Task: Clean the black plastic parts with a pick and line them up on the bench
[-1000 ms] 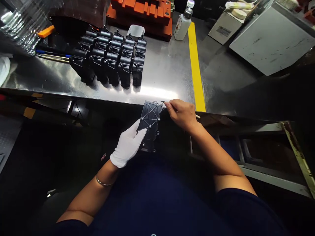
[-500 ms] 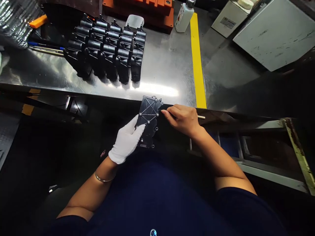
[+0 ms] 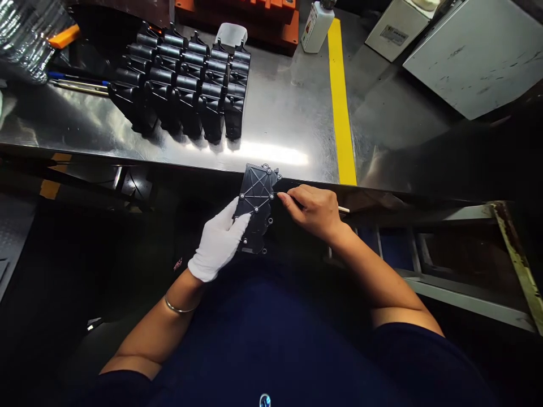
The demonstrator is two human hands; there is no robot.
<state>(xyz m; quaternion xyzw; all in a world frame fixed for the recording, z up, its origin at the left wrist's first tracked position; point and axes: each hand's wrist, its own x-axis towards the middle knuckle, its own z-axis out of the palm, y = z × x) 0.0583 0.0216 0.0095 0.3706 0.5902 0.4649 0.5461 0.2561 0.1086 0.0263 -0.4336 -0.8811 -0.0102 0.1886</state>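
My left hand (image 3: 217, 242), in a white glove, is closed on the lower left side of a black plastic cover (image 3: 258, 183). This cover has crossed ribs, small bright round spots and ring-shaped lugs along its right edge, and is held up just off the table's front edge. My bare right hand (image 3: 316, 208) pinches a thin stick-like tool (image 3: 344, 210), whose pale end juts out behind the hand. The tool's fine tip reaches the cover's right edge; whether it touches is too small to tell. Fingers hide the tool's middle.
Rows of black plastic parts (image 3: 186, 85) stand on the metal table (image 3: 288, 113). Behind are an orange block (image 3: 271, 25), a white bottle (image 3: 317, 27) and a translucent container (image 3: 231, 35). Yellow tape (image 3: 341, 107) runs down the table; a white box (image 3: 479, 56) stands right. Pens (image 3: 80, 82) lie left.
My right hand has dropped slightly and turned, with the tool's pale end tilting lower. The cover and my left hand have stayed nearly in place.
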